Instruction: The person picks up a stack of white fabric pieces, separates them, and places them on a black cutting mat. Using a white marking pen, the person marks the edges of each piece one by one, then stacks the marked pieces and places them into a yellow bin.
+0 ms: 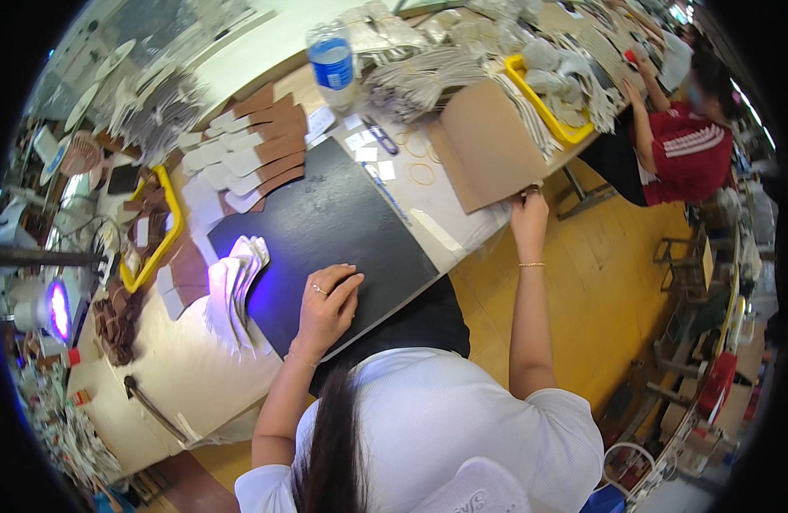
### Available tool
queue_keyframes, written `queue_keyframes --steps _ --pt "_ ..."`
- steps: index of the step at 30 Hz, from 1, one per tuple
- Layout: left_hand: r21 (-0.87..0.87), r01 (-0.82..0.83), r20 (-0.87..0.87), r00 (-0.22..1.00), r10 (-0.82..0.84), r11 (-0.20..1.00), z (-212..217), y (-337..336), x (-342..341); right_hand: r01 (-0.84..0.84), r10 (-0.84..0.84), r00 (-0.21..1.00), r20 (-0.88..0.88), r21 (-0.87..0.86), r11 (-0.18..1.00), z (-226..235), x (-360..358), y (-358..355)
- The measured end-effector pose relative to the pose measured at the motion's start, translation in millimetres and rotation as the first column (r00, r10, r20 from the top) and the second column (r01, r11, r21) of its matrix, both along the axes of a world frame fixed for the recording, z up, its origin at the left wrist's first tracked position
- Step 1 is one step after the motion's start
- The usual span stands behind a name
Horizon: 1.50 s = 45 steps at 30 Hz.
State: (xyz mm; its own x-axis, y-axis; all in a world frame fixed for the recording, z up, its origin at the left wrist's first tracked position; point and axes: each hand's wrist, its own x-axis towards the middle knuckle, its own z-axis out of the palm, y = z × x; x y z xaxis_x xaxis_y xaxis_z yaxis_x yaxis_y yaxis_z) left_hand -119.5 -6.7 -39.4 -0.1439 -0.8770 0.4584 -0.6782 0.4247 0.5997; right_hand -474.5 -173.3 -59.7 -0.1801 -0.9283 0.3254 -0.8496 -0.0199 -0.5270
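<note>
My left hand (328, 301), with a ring on one finger, rests on the black mat (351, 218) near its front edge. Its fingers are loosely bent, slightly apart, and nothing shows in them. Out to the right, my right hand (529, 212) grips the near corner of a folded brown cardboard sheet (488, 141), whose far part lies over the table. The fingertips under the cardboard are partly hidden. A bundle of whitish fabric strips (233, 286) lies at the mat's left edge. Rows of brown and white pieces (257, 150) fan out at its far left corner.
Beyond the mat are a water bottle (331, 64), small blue-handled snips (382, 139), rubber bands (421, 173) and stacked pale strips (419, 81). Yellow trays (173, 205) stand left and right. A lit lamp (56, 309) is at far left. A co-worker in red (689, 154) sits at right.
</note>
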Motion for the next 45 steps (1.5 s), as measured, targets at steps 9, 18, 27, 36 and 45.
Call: queue_keyframes --steps 9,18,27,36,45 --pt "0.01 -0.713 0.191 0.69 0.698 0.701 26.8 43.0 107.4 -0.013 -0.014 0.973 0.23 0.116 0.993 -37.6 -34.5 -13.6" --pt "0.405 -0.612 0.36 0.79 0.496 0.68 10.5 31.7 158.0 -0.095 0.098 0.987 0.126 -0.028 0.995 13.2 -30.9 46.5" --pt "0.403 -0.606 0.352 0.795 0.494 0.686 6.1 3.4 156.4 -0.034 0.071 0.967 0.246 -0.148 0.988 51.9 0.1 72.6" --pt "0.573 -0.564 0.384 0.825 0.414 0.594 23.3 -6.7 155.4 -0.43 0.474 0.801 0.365 -0.199 0.881 62.7 101.6 73.0" --pt "0.238 -0.503 0.585 0.757 0.291 0.831 56.0 4.2 78.0 -0.868 0.638 0.239 0.732 -0.133 0.478 15.9 245.9 72.8"
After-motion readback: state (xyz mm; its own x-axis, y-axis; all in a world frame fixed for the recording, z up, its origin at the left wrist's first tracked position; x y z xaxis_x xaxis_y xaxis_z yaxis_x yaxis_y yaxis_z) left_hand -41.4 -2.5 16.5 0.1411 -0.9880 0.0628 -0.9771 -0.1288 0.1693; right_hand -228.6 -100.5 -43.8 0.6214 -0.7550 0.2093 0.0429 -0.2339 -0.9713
